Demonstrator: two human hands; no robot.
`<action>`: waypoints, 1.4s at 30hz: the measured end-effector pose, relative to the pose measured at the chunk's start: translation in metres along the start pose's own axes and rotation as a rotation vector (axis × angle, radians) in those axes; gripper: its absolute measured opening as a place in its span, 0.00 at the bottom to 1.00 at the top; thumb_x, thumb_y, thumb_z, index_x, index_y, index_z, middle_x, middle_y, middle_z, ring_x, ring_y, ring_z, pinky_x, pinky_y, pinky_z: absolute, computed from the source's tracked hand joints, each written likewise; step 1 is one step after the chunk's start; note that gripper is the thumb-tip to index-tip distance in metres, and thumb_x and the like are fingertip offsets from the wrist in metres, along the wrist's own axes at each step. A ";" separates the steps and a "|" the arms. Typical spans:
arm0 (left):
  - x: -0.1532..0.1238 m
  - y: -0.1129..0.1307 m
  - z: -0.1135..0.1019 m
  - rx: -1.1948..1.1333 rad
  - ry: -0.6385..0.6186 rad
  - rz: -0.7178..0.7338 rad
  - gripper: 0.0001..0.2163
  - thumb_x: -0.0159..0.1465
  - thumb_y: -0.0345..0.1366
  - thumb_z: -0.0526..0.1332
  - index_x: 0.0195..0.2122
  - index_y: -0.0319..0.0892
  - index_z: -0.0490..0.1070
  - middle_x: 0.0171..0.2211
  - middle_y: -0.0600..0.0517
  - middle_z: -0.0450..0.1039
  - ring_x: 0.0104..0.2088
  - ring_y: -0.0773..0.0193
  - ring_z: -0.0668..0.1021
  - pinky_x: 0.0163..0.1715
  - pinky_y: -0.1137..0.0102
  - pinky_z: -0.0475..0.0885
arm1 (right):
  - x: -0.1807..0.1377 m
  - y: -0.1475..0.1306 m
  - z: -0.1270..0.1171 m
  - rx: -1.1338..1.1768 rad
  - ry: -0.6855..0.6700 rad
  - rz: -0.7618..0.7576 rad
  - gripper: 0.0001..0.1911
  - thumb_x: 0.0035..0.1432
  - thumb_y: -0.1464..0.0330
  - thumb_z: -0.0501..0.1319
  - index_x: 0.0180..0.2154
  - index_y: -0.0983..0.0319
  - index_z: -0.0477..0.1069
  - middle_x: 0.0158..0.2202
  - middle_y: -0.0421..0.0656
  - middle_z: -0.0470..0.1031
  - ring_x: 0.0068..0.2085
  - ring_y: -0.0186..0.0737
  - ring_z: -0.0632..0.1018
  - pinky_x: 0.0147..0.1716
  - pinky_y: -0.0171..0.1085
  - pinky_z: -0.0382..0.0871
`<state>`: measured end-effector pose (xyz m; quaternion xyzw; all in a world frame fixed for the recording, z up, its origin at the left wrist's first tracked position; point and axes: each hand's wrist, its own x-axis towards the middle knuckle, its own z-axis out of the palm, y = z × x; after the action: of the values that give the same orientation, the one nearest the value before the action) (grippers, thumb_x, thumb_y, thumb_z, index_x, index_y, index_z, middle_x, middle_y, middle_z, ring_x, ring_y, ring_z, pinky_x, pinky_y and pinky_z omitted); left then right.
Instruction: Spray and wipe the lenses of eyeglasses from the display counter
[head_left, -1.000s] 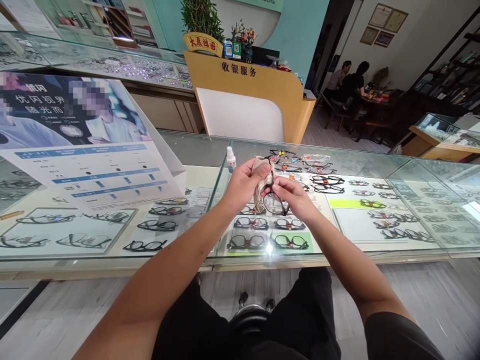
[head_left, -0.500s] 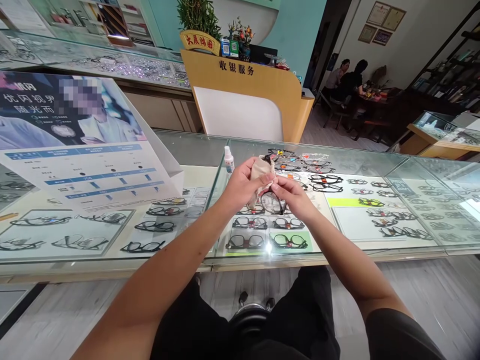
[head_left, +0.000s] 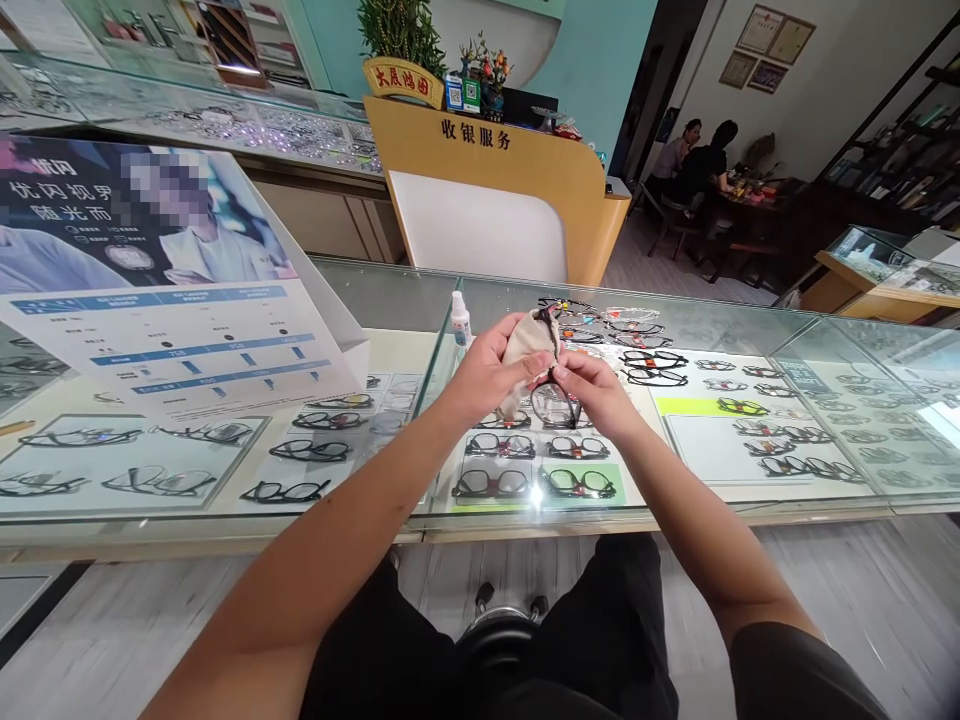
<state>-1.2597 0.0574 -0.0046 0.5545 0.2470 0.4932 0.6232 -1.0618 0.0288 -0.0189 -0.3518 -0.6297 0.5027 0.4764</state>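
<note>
Above the glass counter, my left hand (head_left: 491, 372) is closed on a beige cleaning cloth (head_left: 529, 345), its thumb laid across the front. The cloth is folded around part of a pair of dark-framed eyeglasses (head_left: 555, 405); one round lens hangs below it and a dark piece of the frame pokes out at the top. My right hand (head_left: 596, 390) pinches the eyeglasses by the frame, close beside the cloth. The fingers behind the cloth are hidden. A small white spray bottle (head_left: 460, 322) stands upright on the counter, just left of the hands.
The glass display counter (head_left: 420, 520) holds several rows of eyeglasses. More frames (head_left: 652, 365) lie behind and right of my hands. A large printed sign (head_left: 225, 360) stands on the left. Beyond is a wooden cashier desk (head_left: 495, 150); two people (head_left: 701, 165) sit at the back right.
Both hands, with the cloth and the eyeglasses, have shifted slightly to the right. The cloth looks spread a little wider, and both hands keep their hold.
</note>
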 end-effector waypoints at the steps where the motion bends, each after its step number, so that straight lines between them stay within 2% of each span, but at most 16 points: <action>1: -0.001 0.000 0.002 0.009 0.016 0.012 0.30 0.50 0.51 0.89 0.43 0.43 0.76 0.31 0.56 0.79 0.25 0.70 0.75 0.25 0.73 0.72 | 0.000 0.000 0.002 -0.007 -0.014 -0.003 0.31 0.61 0.36 0.74 0.32 0.57 0.76 0.29 0.39 0.72 0.34 0.41 0.71 0.41 0.42 0.71; 4: -0.002 -0.001 0.006 0.031 0.068 0.043 0.29 0.56 0.60 0.84 0.36 0.44 0.73 0.26 0.57 0.73 0.21 0.70 0.72 0.22 0.72 0.69 | -0.001 0.000 0.009 0.018 -0.081 0.000 0.32 0.62 0.36 0.73 0.33 0.57 0.75 0.32 0.42 0.78 0.41 0.46 0.79 0.46 0.45 0.75; 6: -0.003 -0.002 0.005 0.044 0.077 0.063 0.30 0.61 0.67 0.78 0.34 0.44 0.72 0.24 0.57 0.72 0.19 0.69 0.71 0.20 0.71 0.68 | -0.002 -0.001 0.009 0.037 -0.107 0.008 0.31 0.62 0.36 0.74 0.33 0.56 0.75 0.34 0.44 0.81 0.43 0.48 0.81 0.49 0.47 0.77; 8: -0.003 -0.001 0.004 0.045 0.056 0.067 0.31 0.64 0.69 0.74 0.34 0.44 0.72 0.24 0.56 0.72 0.19 0.69 0.71 0.20 0.71 0.69 | -0.003 -0.002 0.007 0.034 -0.100 0.011 0.30 0.62 0.37 0.74 0.33 0.56 0.77 0.34 0.44 0.82 0.43 0.48 0.81 0.51 0.48 0.77; 12: -0.004 0.004 0.001 0.017 -0.004 0.029 0.28 0.63 0.65 0.77 0.41 0.43 0.77 0.30 0.52 0.79 0.25 0.65 0.78 0.27 0.69 0.75 | -0.004 -0.001 -0.002 0.061 -0.032 0.007 0.27 0.63 0.40 0.75 0.32 0.57 0.79 0.32 0.43 0.81 0.37 0.44 0.77 0.47 0.46 0.75; 15: -0.004 0.005 0.004 0.014 -0.002 0.023 0.31 0.55 0.56 0.85 0.49 0.43 0.78 0.36 0.51 0.83 0.28 0.66 0.78 0.29 0.70 0.75 | -0.003 0.003 -0.001 0.111 0.003 0.013 0.26 0.62 0.41 0.76 0.33 0.57 0.81 0.32 0.41 0.79 0.33 0.40 0.72 0.42 0.42 0.72; 17: -0.004 0.004 0.007 0.034 0.037 0.047 0.31 0.51 0.53 0.88 0.47 0.44 0.77 0.34 0.53 0.82 0.26 0.68 0.76 0.26 0.72 0.72 | -0.002 0.005 0.005 0.094 0.005 0.005 0.28 0.62 0.40 0.76 0.33 0.57 0.81 0.32 0.41 0.78 0.33 0.39 0.71 0.41 0.42 0.71; 19: -0.004 0.001 0.008 0.045 0.075 0.074 0.29 0.53 0.56 0.86 0.39 0.44 0.75 0.29 0.55 0.78 0.23 0.70 0.73 0.23 0.72 0.69 | -0.001 0.005 0.011 0.068 -0.018 -0.008 0.29 0.62 0.38 0.75 0.33 0.57 0.80 0.33 0.42 0.79 0.36 0.42 0.74 0.43 0.43 0.73; 21: -0.002 -0.002 0.007 0.032 0.093 0.077 0.30 0.59 0.64 0.81 0.34 0.44 0.72 0.24 0.57 0.73 0.19 0.70 0.70 0.19 0.72 0.67 | -0.002 0.003 0.015 0.068 -0.058 -0.019 0.29 0.63 0.38 0.74 0.33 0.57 0.79 0.35 0.43 0.81 0.39 0.44 0.77 0.47 0.44 0.75; 24: 0.002 -0.006 0.000 0.003 0.074 0.045 0.32 0.61 0.71 0.75 0.33 0.44 0.71 0.23 0.56 0.71 0.18 0.68 0.71 0.18 0.71 0.67 | -0.002 0.003 0.013 0.078 -0.079 -0.015 0.28 0.64 0.40 0.75 0.33 0.57 0.80 0.35 0.43 0.82 0.39 0.42 0.76 0.45 0.43 0.73; 26: 0.005 -0.006 -0.005 -0.016 0.024 0.016 0.31 0.60 0.68 0.77 0.37 0.43 0.75 0.26 0.54 0.76 0.21 0.67 0.75 0.22 0.70 0.72 | -0.001 0.006 0.008 0.077 -0.050 0.009 0.27 0.64 0.41 0.75 0.35 0.57 0.82 0.35 0.42 0.82 0.35 0.40 0.72 0.41 0.41 0.70; 28: 0.007 -0.006 -0.008 -0.039 -0.031 -0.002 0.30 0.58 0.62 0.82 0.44 0.42 0.77 0.32 0.52 0.82 0.24 0.67 0.78 0.27 0.69 0.77 | 0.001 0.009 0.003 0.082 -0.015 0.032 0.27 0.63 0.41 0.75 0.36 0.58 0.83 0.36 0.42 0.82 0.33 0.38 0.68 0.38 0.40 0.67; 31: 0.010 -0.004 -0.008 -0.066 -0.029 -0.001 0.31 0.52 0.53 0.88 0.46 0.42 0.77 0.36 0.51 0.85 0.25 0.70 0.77 0.28 0.72 0.76 | 0.009 0.004 0.003 0.060 -0.007 0.041 0.28 0.62 0.39 0.75 0.35 0.58 0.84 0.36 0.42 0.81 0.33 0.38 0.68 0.39 0.40 0.67; 34: 0.014 -0.003 -0.010 -0.098 0.049 0.042 0.32 0.50 0.58 0.88 0.39 0.42 0.74 0.32 0.53 0.83 0.22 0.71 0.76 0.24 0.74 0.73 | 0.019 -0.008 0.011 -0.018 -0.050 0.004 0.29 0.63 0.38 0.74 0.35 0.58 0.85 0.35 0.41 0.80 0.33 0.38 0.68 0.37 0.39 0.65; 38: 0.018 -0.003 -0.020 -0.125 0.144 0.054 0.32 0.56 0.67 0.80 0.36 0.43 0.74 0.29 0.52 0.83 0.20 0.69 0.75 0.21 0.72 0.72 | 0.029 -0.012 0.019 -0.029 -0.107 -0.037 0.30 0.61 0.36 0.74 0.35 0.58 0.85 0.37 0.43 0.83 0.33 0.38 0.69 0.36 0.39 0.65; 42: 0.016 -0.002 -0.024 -0.144 0.069 -0.015 0.28 0.61 0.62 0.80 0.41 0.40 0.80 0.38 0.44 0.88 0.26 0.63 0.82 0.26 0.68 0.77 | 0.029 0.002 0.013 0.045 -0.055 -0.021 0.28 0.62 0.39 0.75 0.35 0.57 0.85 0.36 0.42 0.84 0.34 0.39 0.71 0.36 0.40 0.67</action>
<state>-1.2734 0.0823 -0.0086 0.4890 0.2367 0.5237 0.6562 -1.0831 0.0518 -0.0143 -0.3201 -0.6347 0.5212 0.4722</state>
